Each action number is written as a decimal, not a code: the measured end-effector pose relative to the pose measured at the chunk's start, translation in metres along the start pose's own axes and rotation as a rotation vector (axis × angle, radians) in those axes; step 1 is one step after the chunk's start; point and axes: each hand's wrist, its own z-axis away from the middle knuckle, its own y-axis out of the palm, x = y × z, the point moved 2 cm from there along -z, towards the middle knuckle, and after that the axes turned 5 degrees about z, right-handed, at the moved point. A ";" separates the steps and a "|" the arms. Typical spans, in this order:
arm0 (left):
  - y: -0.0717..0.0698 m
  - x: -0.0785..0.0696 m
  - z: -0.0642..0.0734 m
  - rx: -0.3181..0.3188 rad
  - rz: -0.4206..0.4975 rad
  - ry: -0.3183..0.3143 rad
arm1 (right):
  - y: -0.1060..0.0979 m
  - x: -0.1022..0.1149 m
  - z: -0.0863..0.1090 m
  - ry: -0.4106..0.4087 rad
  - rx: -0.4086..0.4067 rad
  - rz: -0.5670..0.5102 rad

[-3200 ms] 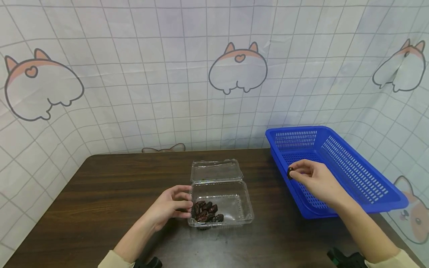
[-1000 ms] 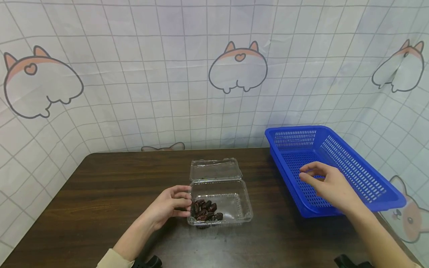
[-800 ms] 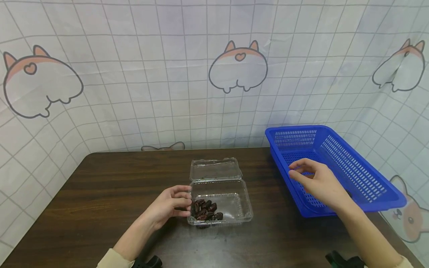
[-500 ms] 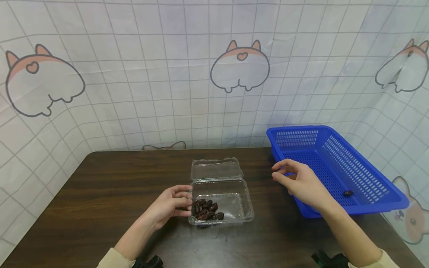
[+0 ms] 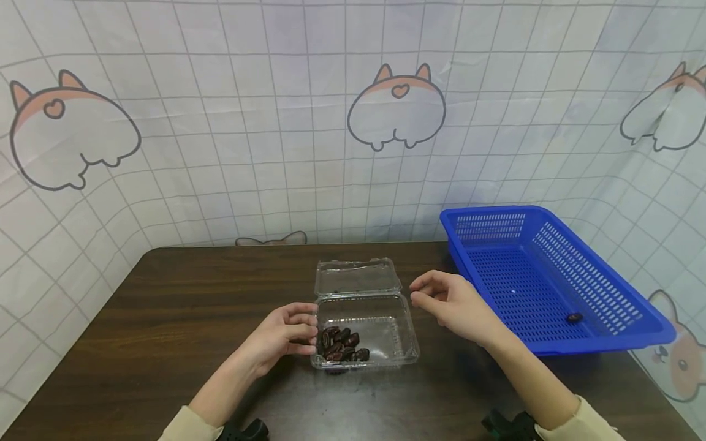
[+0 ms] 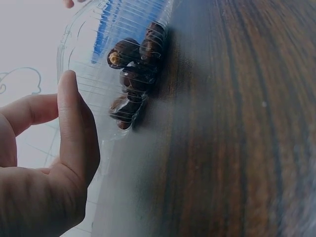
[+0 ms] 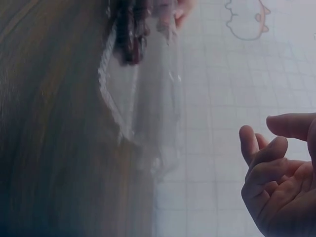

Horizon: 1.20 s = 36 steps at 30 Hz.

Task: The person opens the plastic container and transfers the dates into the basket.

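A clear plastic clamshell box [image 5: 386, 327] lies on the table with its lid [image 5: 357, 277] folded back. Dark dried dates [image 5: 341, 344] are heaped in its left part. My left hand [image 5: 287, 334] rests its fingers against the box's left side; the left wrist view also shows the dates [image 6: 136, 74] through the ribbed wall. Just right of the box hovers my right hand [image 5: 449, 303], fingers loosely bent and nothing between thumb and fingertips. Inside the blue basket [image 5: 557, 239], a single date [image 5: 574, 317] lies near the front right.
The dark wooden table [image 5: 193, 306] reaches back to a white gridded wall cloth [image 5: 248, 153] with cartoon prints. The blue basket takes up the table's right side, and its raised rim stands beside my right forearm.
My right hand held a date over the basket earlier. That date now lies in the basket, and the hand has moved left toward the box. My left hand stays put.
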 end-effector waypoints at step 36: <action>0.000 0.000 -0.001 -0.005 -0.006 0.009 | 0.085 0.002 -0.037 -0.122 0.238 0.110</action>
